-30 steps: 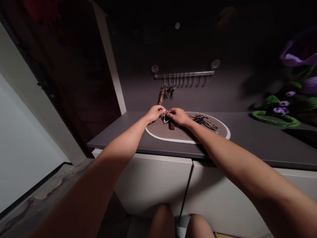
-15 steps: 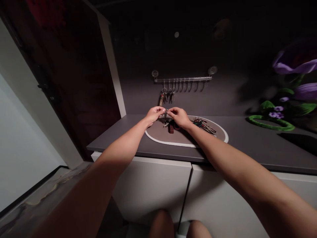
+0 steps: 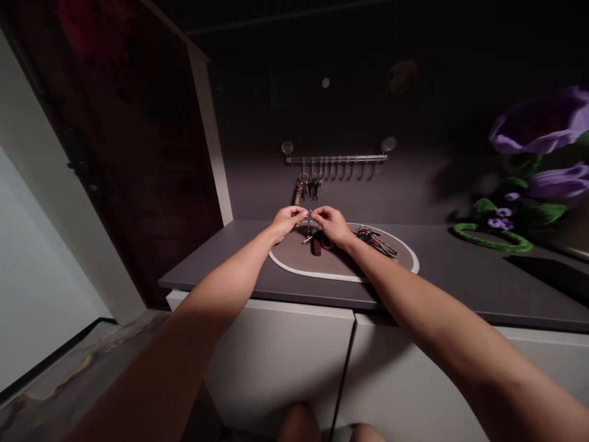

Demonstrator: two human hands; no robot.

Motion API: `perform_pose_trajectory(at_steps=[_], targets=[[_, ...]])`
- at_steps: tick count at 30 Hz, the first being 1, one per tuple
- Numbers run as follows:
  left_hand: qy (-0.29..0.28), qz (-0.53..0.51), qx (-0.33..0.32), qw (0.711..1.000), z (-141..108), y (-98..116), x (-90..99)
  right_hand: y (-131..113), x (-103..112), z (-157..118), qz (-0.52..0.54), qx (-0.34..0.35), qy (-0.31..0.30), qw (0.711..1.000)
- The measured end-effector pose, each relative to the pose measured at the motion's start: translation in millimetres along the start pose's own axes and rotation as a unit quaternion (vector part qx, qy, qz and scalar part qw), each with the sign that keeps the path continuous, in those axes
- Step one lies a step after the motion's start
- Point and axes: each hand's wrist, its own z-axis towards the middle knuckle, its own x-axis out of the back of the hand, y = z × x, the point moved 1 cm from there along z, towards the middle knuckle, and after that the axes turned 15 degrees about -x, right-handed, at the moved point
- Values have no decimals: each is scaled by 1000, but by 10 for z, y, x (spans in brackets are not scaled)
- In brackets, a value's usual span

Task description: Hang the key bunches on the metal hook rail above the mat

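Both hands meet over the left part of a brown oval mat point(image 3: 299, 261) with a white rim. My left hand point(image 3: 288, 221) pinches one side of a small key ring point(image 3: 310, 213), and my right hand point(image 3: 332, 223) pinches the other side. Metal keys point(image 3: 307, 238) dangle from the ring just above the mat. Below and between the hands lies a reddish-brown fob point(image 3: 317, 247), partly hidden by my right hand. To the right of that hand, a pile of keys and cords point(image 3: 377, 241) rests on the mat.
On the wall behind, a clear hook rail point(image 3: 338, 159) carries several key sets point(image 3: 313, 185) at its left end, one with a patterned tag point(image 3: 299, 194). Purple artificial flowers point(image 3: 538, 126) with a green fuzzy ring base point(image 3: 492, 238) stand at the right. A dark door point(image 3: 138, 153) is at left.
The camera view has tilted slightly, so the whole scene sits a little lower. Both hands keep their pinch on the key ring, with hardly any movement relative to the mat.
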Motion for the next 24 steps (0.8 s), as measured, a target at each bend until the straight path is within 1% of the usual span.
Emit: perform_pose_trajectory(at_steps=[6,11,14,16,18,21,24], targets=[[-1,-7,-4,1000,-21,24,-51,-52,24,-26,-8,25,9,1000],[-10,43,-1,999,-51,30,-111,-68,68,-15,-10,33,34,999],[-17,85,-24,996,-65,28,-131,-54,93,12,10,34,60,998],[-22,123,-42,991,-68,26,-137,-49,105,42,45,17,67,997],[-34,158,-55,985,-67,24,-145,-65,121,83,106,-14,61,992],[-55,191,-67,978,-66,20,-168,-138,160,166,216,-64,48,973],[-74,208,-76,972,-69,13,-195,-249,217,280,279,-90,50,955]])
